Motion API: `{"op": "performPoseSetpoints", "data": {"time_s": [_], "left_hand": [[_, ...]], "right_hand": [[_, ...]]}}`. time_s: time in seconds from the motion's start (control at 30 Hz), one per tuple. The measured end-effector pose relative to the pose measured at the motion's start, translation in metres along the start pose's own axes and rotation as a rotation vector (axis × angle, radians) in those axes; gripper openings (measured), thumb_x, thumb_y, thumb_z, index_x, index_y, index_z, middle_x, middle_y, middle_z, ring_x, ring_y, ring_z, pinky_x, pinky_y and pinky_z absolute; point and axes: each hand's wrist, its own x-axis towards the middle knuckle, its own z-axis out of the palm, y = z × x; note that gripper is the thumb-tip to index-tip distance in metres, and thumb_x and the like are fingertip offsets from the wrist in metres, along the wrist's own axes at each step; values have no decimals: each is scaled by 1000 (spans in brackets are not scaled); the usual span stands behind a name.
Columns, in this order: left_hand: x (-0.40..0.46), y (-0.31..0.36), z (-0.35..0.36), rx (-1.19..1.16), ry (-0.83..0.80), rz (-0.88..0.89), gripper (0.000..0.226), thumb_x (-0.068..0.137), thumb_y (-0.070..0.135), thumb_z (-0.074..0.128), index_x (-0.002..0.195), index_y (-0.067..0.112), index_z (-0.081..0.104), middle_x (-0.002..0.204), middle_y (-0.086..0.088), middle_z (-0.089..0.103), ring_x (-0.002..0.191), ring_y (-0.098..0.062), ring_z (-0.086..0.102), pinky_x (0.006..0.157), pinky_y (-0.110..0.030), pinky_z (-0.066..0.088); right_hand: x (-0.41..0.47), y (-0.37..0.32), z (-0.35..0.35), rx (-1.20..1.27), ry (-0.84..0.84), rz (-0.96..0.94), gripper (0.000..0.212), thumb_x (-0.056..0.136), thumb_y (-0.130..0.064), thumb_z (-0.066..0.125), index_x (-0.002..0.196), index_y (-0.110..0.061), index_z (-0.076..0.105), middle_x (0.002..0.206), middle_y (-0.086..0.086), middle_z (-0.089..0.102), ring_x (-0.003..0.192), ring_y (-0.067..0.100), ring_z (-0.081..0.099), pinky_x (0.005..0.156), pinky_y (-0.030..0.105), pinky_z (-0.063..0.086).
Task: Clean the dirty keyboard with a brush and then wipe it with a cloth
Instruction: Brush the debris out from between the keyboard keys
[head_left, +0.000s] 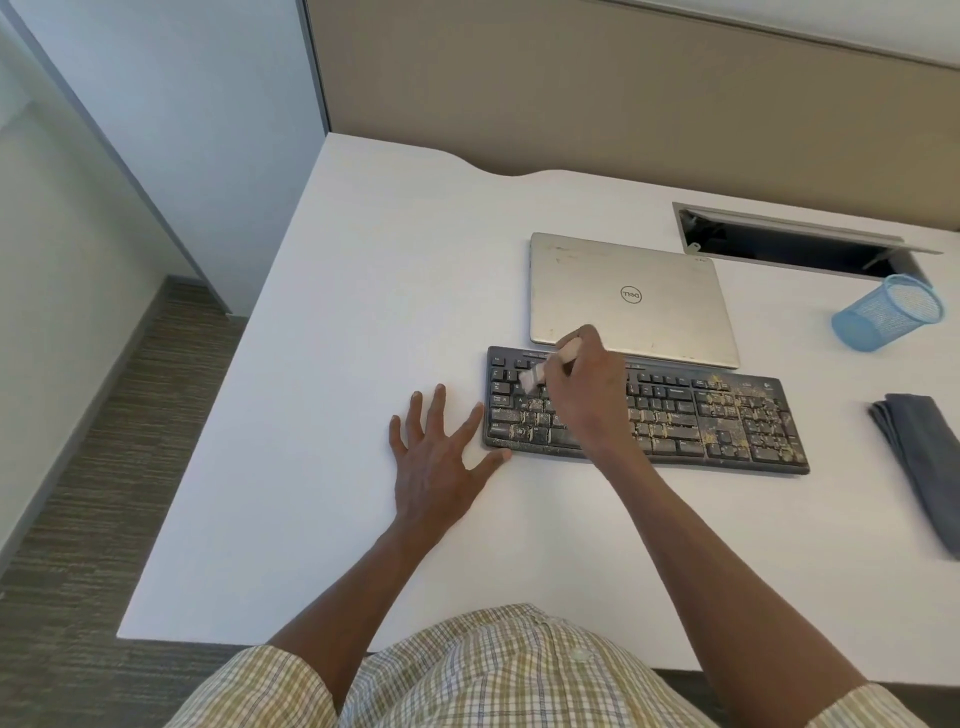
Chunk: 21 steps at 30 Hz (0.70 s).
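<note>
A black keyboard (727, 421) lies on the white desk (363, 312), speckled with yellowish crumbs, thickest over its right side and lower left keys. My right hand (584, 395) grips a small brush (545, 366) with a pale wooden handle; its light bristles touch the upper left keys. My left hand (436, 457) lies flat on the desk with fingers spread, its thumb touching the keyboard's front left corner. A folded grey cloth (919, 457) lies at the desk's right edge of view.
A closed silver laptop (623, 296) sits just behind the keyboard. A blue mesh pen cup (883, 314) lies tipped at the back right, near an open cable hatch (789, 241). The desk's left edge drops to carpeted floor (104, 493).
</note>
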Motion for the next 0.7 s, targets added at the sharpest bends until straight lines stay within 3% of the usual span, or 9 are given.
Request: {"op": "performPoseSetpoints", "data": {"time_s": [0.13, 0.3, 0.4, 0.7], "left_hand": [[1, 1, 0, 2, -5, -3, 69, 90, 82, 37, 148, 47, 45, 168, -8, 18, 155, -35, 6, 121, -60, 9], [1, 0, 0, -7, -24, -5, 68, 89, 82, 36, 148, 48, 43, 169, -8, 16, 156, -35, 3, 121, -60, 7], [1, 0, -1, -5, -23, -6, 68, 89, 82, 36, 148, 48, 44, 169, -8, 16, 156, -35, 4, 121, -60, 7], [1, 0, -2, -8, -24, -7, 69, 89, 82, 35, 148, 48, 44, 169, -8, 16, 155, -35, 4, 121, -60, 7]], "right_hand": [[-1, 2, 0, -29, -41, 36, 9, 89, -14, 57, 95, -7, 53, 71, 8, 63, 57, 23, 62, 50, 35, 49], [2, -1, 3, -10, -21, 20, 7, 90, -11, 55, 96, -6, 54, 70, 4, 60, 57, 21, 58, 49, 31, 41], [4, 0, -1, -33, -64, 60, 9, 89, -12, 56, 96, -7, 54, 72, 6, 63, 59, 23, 62, 51, 35, 49], [4, 2, -1, 12, -52, 86, 9, 89, -14, 57, 96, -8, 54, 76, 8, 65, 61, 23, 65, 53, 40, 53]]}}
